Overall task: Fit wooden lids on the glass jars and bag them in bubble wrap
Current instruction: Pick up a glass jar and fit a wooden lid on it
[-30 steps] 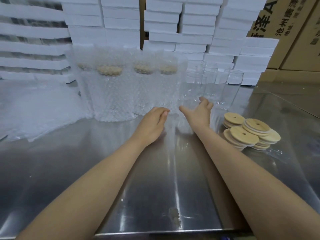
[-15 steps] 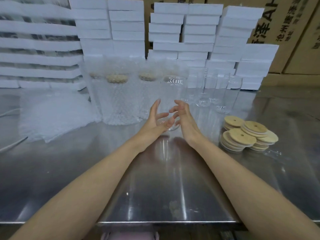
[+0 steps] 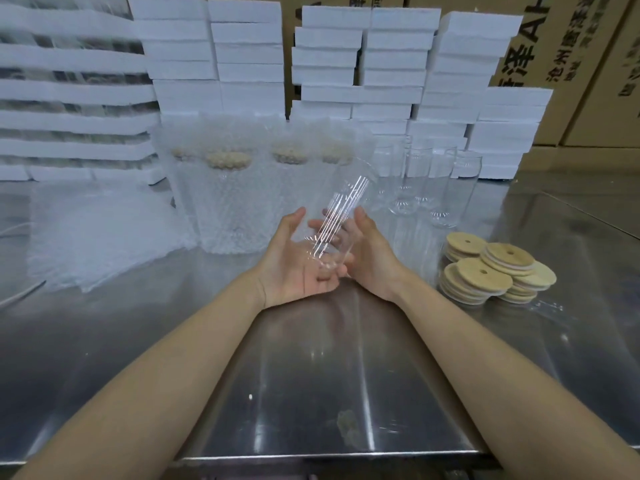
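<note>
A clear glass jar is tilted between my two hands above the steel table, its mouth pointing up and to the right. My left hand cups it from below with the palm up. My right hand holds its right side, fingers curled under the base. A pile of round wooden lids lies to the right. Several bare glass jars stand behind the pile. Several lidded jars in bubble wrap bags stand in a row at the back centre.
Loose bubble wrap bags lie flat at the left. Stacks of white foam boxes line the back, with cardboard cartons behind them at the right. The steel table has its front edge close to me.
My hands reached back to the bare jars, took one and brought it toward me. It went from upright on the table to lifted and tilted in both hands.
</note>
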Action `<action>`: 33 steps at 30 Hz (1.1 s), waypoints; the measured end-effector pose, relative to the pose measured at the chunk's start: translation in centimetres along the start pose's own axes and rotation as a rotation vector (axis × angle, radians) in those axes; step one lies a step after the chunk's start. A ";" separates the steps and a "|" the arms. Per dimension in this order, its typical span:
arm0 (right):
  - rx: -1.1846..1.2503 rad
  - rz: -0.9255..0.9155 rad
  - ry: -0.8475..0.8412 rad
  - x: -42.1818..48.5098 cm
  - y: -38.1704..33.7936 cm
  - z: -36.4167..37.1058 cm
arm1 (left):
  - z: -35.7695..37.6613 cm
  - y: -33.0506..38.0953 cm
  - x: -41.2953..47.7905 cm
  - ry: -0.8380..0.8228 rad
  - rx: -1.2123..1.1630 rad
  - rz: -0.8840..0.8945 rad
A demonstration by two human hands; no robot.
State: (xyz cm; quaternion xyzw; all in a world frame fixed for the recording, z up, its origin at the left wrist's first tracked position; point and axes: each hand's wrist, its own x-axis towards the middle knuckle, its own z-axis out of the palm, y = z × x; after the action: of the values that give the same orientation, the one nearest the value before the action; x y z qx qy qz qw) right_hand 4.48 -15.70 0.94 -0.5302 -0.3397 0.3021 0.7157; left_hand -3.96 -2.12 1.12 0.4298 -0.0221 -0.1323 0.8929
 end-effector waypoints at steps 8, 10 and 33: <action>0.073 -0.082 0.064 0.8 1.0 -0.6 | -0.3 -0.1 0.4 0.060 -0.046 0.006; 0.042 -0.125 0.170 0.9 1.2 -0.4 | -0.2 -0.2 0.9 0.169 -0.028 0.074; -0.029 -0.023 0.030 0.3 0.9 -0.3 | -0.6 -0.4 0.8 0.199 0.193 0.088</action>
State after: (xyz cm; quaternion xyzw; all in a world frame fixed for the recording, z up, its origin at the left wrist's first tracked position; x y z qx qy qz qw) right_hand 4.80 -15.40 0.08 -0.5408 -0.3394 0.2811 0.7165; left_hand -3.18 -2.09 0.33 0.5231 0.0352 -0.0471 0.8503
